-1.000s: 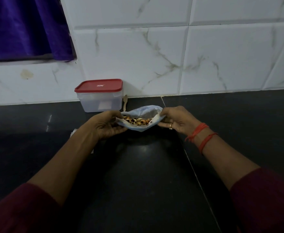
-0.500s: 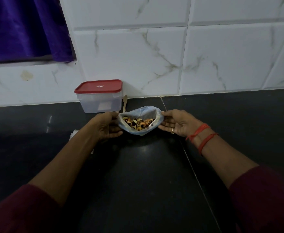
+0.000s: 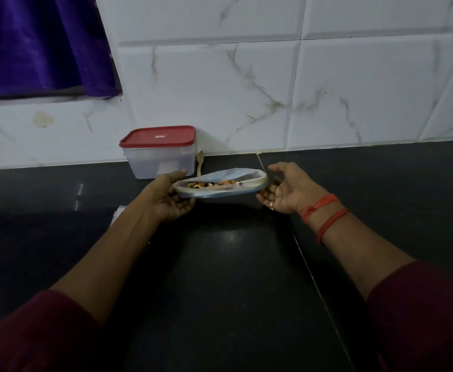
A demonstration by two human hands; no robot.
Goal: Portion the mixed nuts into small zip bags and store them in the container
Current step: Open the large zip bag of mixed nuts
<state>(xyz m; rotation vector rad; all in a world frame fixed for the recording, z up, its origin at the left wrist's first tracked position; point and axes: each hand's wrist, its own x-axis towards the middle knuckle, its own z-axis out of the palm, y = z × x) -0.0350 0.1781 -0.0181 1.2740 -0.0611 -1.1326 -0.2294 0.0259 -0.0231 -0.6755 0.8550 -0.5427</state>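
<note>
A clear bluish zip bag [image 3: 220,190] with mixed nuts [image 3: 209,184] showing in its narrow mouth is stretched wide just above the black counter [image 3: 220,277]. My left hand [image 3: 170,197] grips the bag's left end, thumb above and fingers below. My right hand [image 3: 287,187] is cupped at the bag's right end; its fingertips touch the bag and its thumb is lifted clear. The clear container [image 3: 160,159] with a red lid [image 3: 158,136] stands shut against the wall, just behind my left hand.
A small wooden spoon [image 3: 200,162] leans on the wall right of the container. Something white [image 3: 118,212] lies on the counter, partly hidden by my left forearm. Marble wall tiles [image 3: 246,89] close the back; a purple curtain [image 3: 40,44] hangs at top left.
The bag's mouth, wide and rounded half a second ago, is now pulled flat and long. My right thumb has lifted off the bag and that hand has moved slightly right.
</note>
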